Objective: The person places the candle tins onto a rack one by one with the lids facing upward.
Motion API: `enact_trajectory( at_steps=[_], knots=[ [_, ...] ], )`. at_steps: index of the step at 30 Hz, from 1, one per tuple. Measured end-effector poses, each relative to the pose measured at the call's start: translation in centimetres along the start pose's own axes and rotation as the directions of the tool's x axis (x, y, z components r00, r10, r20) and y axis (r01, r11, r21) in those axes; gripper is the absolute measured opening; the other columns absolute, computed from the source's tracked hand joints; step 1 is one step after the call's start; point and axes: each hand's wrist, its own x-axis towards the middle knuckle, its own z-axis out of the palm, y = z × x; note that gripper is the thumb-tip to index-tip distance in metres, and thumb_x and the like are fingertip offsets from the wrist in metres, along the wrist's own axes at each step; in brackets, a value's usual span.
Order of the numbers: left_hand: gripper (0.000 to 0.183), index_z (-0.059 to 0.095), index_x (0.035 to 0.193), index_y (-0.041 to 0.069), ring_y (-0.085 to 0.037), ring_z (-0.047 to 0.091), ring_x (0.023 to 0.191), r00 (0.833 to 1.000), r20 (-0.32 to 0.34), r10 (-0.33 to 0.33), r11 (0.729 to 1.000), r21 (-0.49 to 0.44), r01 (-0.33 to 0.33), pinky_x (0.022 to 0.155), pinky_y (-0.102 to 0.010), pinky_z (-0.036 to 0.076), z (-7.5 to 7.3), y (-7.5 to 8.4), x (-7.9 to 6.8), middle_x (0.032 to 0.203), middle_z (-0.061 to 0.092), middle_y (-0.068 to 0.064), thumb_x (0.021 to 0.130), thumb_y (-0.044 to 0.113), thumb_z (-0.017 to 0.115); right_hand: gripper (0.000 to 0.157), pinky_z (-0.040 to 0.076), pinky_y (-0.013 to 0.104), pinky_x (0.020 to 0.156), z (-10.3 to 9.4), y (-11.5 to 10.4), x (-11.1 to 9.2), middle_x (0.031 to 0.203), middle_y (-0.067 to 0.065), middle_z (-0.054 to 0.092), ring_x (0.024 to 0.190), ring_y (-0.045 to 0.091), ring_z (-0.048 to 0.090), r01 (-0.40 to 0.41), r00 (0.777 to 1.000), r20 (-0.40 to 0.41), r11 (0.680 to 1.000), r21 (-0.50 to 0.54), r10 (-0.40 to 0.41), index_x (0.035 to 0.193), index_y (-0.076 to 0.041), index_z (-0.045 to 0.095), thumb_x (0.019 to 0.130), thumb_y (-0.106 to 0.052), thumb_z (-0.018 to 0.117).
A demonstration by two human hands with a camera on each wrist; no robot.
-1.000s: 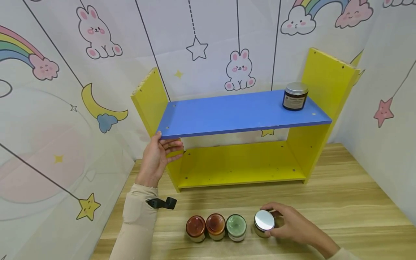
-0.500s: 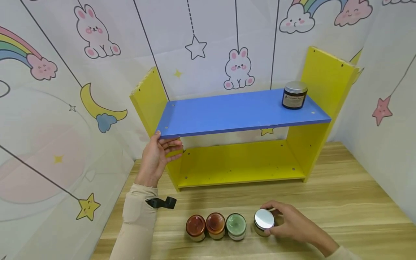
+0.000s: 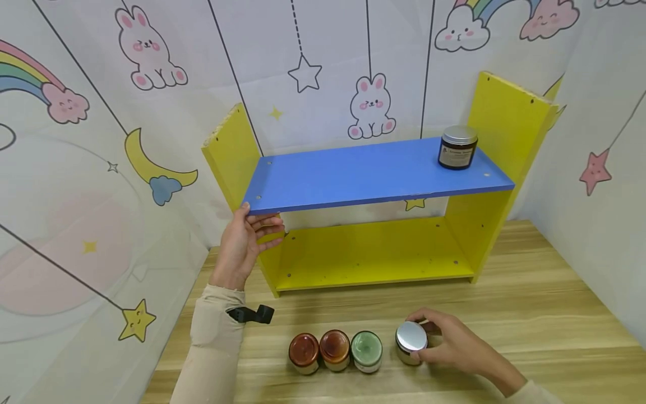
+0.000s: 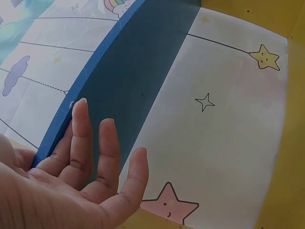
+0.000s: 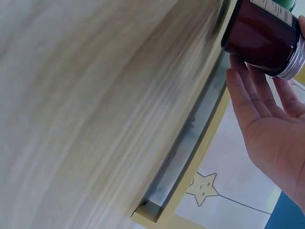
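At the front left corner of the blue shelf board [image 3: 353,177], my left hand [image 3: 238,247] holds the edge, thumb on top and fingers underneath. The left wrist view shows these fingers [image 4: 108,157] spread below the board. My right hand [image 3: 451,343] grips a dark glass jar [image 5: 262,36] by its sides, thumb and fingers around it; its silver lid [image 3: 411,336] faces up. Left of it stand a green jar [image 3: 367,349], an orange-brown jar [image 3: 335,348] and a red-brown jar [image 3: 304,350] in a row. Another dark jar [image 3: 457,148] with a silver lid sits on the blue board's right end.
The shelf unit has yellow side panels [image 3: 510,123] and a yellow bottom board [image 3: 373,252]. It stands on a wood-grain table [image 3: 535,292] before a white patterned backdrop [image 3: 323,123]. A black strap [image 3: 249,315] is on my left wrist.
My right hand and the jar it grips have shifted slightly away from me, towards the shelf unit. The left hand stays at the board's corner, and the other jars have not moved.
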Motion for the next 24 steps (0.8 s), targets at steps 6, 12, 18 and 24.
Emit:
enact_trajectory(
  at_steps=[6,12,18,24],
  knots=[
    [0.063,0.059,0.122,-0.004,-0.018,0.069,0.093,1.0,0.001,-0.006,1.0,-0.002,0.006,0.092,-0.045,0.053,0.0,0.1,0.0,0.09,0.075,0.002,0.111,0.047,0.022,0.055,0.057,0.029,0.088,-0.2,-0.3,-0.1,0.119,0.011,0.065,0.105,0.014,0.067,0.018,1.0,-0.009,0.994,0.108,-0.017,0.125,-0.008,0.06,0.081,-0.025,0.087],
    [0.064,0.058,0.124,-0.005,-0.018,0.069,0.093,1.0,0.003,-0.01,1.0,-0.002,0.01,0.092,-0.045,0.053,-0.1,0.1,-0.1,0.09,0.075,0.003,0.111,0.047,0.022,0.055,0.058,0.031,0.086,-0.6,-0.8,-0.2,0.122,0.015,0.063,0.107,0.019,0.065,0.008,1.0,-0.018,0.99,0.137,-0.005,0.126,-0.006,0.06,0.081,-0.024,0.087],
    [0.064,0.057,0.125,-0.005,-0.018,0.069,0.093,1.0,0.006,-0.013,1.0,-0.004,0.013,0.091,-0.044,0.053,-0.1,0.2,-0.2,0.09,0.075,0.003,0.111,0.047,0.022,0.055,0.057,0.03,0.087,-1.1,-1.4,-0.1,0.124,0.012,0.064,0.107,0.02,0.065,-0.017,1.0,-0.024,0.993,0.115,0.02,0.127,-0.009,0.061,0.082,-0.026,0.087],
    [0.059,0.062,0.116,0.003,-0.018,0.07,0.093,1.0,0.002,-0.016,1.0,-0.01,0.016,0.091,-0.044,0.053,-0.1,0.3,-0.3,0.089,0.075,0.003,0.111,0.047,0.023,0.054,0.057,0.029,0.089,-1.8,-2.1,0.3,0.123,0.008,0.065,0.107,0.017,0.065,-0.024,0.999,-0.046,0.996,0.087,0.028,0.128,-0.013,0.061,0.083,-0.029,0.086]
  ],
)
